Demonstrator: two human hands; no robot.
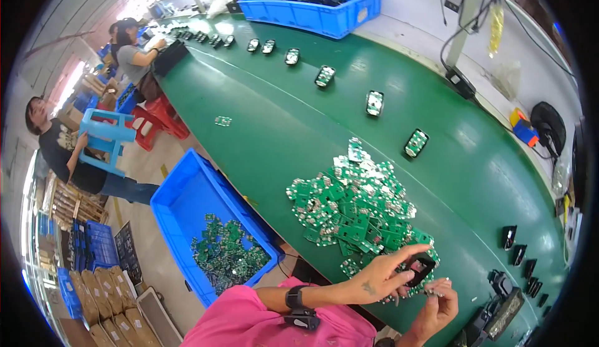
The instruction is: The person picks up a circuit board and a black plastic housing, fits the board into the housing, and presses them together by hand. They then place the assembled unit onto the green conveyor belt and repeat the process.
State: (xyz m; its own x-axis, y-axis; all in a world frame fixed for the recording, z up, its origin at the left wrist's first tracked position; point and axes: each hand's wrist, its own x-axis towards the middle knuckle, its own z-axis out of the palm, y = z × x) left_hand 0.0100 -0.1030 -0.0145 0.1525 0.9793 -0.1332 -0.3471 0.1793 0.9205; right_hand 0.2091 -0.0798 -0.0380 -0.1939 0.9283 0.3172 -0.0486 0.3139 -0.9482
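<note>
My left hand [382,276] is closed around a small black plastic housing [422,269], with the thumb along its near side. Just right of it, my right hand [438,308] has its fingers bent together near the housing; what they pinch, if anything, is too small to make out. Beneath and beyond both hands lies a heap of green circuit boards [359,213] on the green table [268,141]. A row of black housings with boards in them runs along the table, the nearest one [416,142] just beyond the heap.
A blue bin [181,200] with more boards stands left of the table. Another blue bin [299,11] sits at the far end. Several empty black housings [509,237] lie to the right. One person carries a blue stool [106,132]; another works farther along the table.
</note>
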